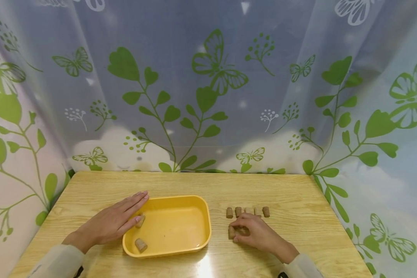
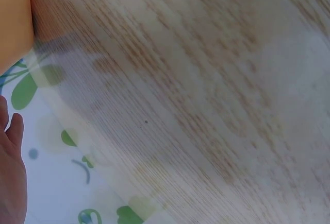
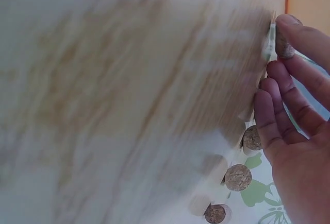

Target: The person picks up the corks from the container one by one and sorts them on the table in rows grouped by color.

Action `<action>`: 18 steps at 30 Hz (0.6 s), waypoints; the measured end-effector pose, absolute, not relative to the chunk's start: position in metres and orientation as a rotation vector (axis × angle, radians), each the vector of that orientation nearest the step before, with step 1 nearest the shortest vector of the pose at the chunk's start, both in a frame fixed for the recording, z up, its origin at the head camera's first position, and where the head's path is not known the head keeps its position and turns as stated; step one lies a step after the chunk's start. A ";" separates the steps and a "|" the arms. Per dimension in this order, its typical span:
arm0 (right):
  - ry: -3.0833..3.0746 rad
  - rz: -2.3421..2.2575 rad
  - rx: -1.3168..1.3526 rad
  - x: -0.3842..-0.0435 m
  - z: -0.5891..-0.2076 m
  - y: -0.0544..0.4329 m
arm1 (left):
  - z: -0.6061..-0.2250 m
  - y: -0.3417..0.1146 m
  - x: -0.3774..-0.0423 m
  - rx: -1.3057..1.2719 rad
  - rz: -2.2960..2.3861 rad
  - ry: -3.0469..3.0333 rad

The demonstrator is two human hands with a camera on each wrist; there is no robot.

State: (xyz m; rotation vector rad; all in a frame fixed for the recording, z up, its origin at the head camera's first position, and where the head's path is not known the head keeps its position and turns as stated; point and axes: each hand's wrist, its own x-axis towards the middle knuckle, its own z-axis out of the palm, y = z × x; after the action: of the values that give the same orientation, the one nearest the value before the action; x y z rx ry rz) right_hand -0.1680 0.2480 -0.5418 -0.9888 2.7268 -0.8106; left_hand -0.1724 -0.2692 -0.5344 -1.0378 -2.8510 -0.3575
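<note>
My right hand (image 1: 257,232) pinches a brown cork (image 1: 231,232) between thumb and fingertips, to the right of the yellow tray (image 1: 177,226). In the right wrist view this cork (image 3: 283,46) appears between the thumb and index finger, while the other fingers bend loosely below. My left hand (image 1: 109,223) lies over the tray's left rim with its fingers extended. Two corks are inside the tray at its left end: one cork (image 1: 141,245) on its side, another cork (image 1: 141,221) partly hidden by the left thumb.
A row of several corks (image 1: 229,212) stands on the wooden table (image 1: 281,193) just beyond my right hand, which partly covers some of them. Behind the table hangs a curtain (image 1: 180,96) printed with green leaves and butterflies, with similar cloth at both sides.
</note>
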 end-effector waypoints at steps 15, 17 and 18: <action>2.733 -0.797 -0.968 -0.168 -0.545 0.247 | -0.535 -0.269 -0.172 -1.040 -0.324 -2.841; 2.737 -0.792 -0.960 -0.168 -0.544 0.247 | -0.535 -0.269 -0.173 -1.036 -0.328 -2.845; 2.738 -0.788 -0.955 -0.168 -0.544 0.247 | -0.535 -0.269 -0.172 -1.035 -0.330 -2.847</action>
State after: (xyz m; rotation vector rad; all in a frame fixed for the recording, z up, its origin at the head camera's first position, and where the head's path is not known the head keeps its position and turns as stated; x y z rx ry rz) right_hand -0.1676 0.2468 -0.5443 -0.9547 2.7383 -0.7883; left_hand -0.1725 -0.2695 -0.5348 -1.0345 -2.8467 -0.3297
